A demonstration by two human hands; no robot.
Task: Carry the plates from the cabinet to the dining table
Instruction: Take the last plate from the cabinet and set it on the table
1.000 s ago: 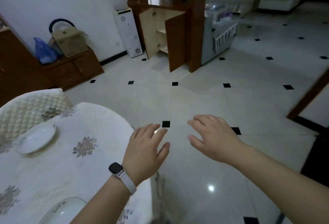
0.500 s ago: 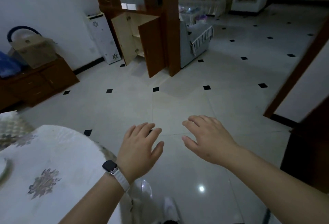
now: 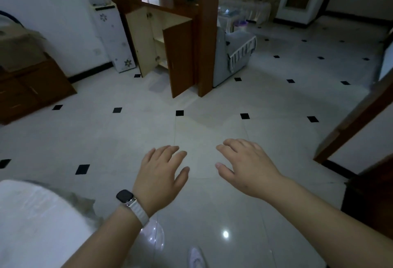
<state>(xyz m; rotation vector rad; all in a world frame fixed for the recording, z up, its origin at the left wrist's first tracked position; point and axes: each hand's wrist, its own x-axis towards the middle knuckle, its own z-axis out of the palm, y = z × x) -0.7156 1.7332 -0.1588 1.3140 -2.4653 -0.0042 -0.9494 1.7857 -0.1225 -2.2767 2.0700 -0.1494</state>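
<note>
Both hands, left hand and right hand, hang spread and empty above the floor. No plates show; the open cabinet stands well ahead. Plates are likely stiff, breakable, slippery: grip opposite rims.

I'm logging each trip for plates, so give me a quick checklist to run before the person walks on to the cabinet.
1. Left hand free: ok, open, holding nothing.
2. Right hand free: ok, open, holding nothing.
3. Cabinet doors open: ok, both stand swung out.
4. Tiled floor free of obstacles up to the cabinet: ok.
5. Plates left on the shelves: cannot tell, the interior is too dim and far.
6. Dining table clear of the walking line: ok, it sits off to the left.
</note>
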